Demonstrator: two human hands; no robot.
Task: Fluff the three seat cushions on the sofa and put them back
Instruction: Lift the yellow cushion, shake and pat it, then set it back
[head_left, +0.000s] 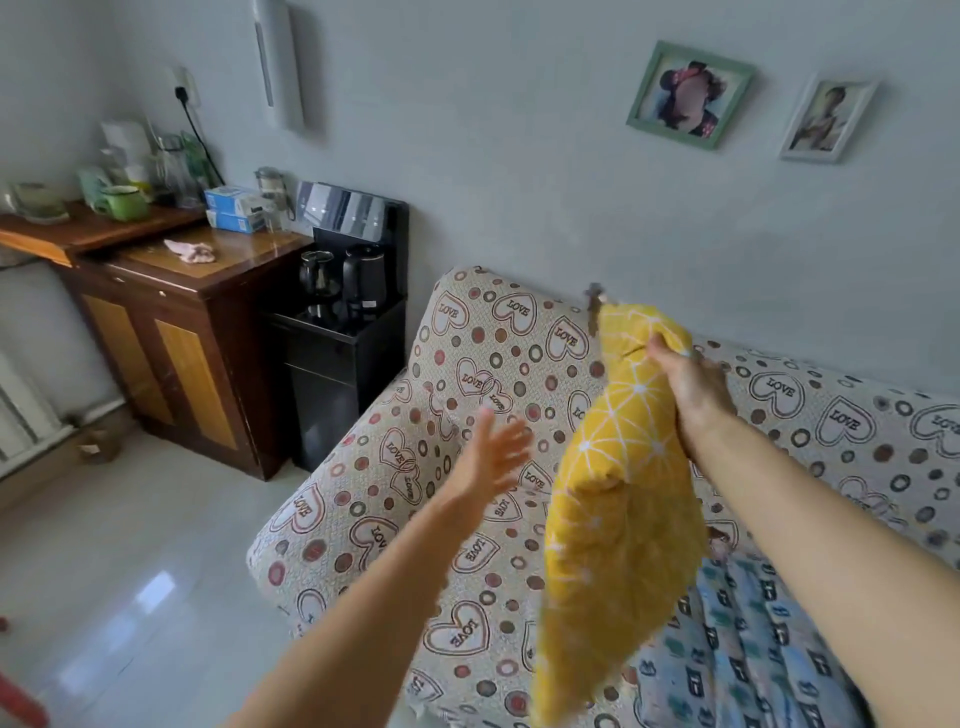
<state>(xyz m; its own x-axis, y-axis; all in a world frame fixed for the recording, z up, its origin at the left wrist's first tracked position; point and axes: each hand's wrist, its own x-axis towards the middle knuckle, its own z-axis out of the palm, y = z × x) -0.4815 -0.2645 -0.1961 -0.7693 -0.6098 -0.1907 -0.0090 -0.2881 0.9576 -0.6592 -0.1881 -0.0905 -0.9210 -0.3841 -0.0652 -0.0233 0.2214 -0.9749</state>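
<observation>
The right hand (691, 387) is clamped on the upper edge of a soft yellow fabric cushion with white line pattern (618, 514), which hangs limp in the air above the sofa with the heart-and-circle printed cover (467, 415). The left hand (493, 457) is spread open just beside it, not touching. The cushion sags and folds, so it looks light and floppy; gripping opposite edges should suit plumping.
</observation>
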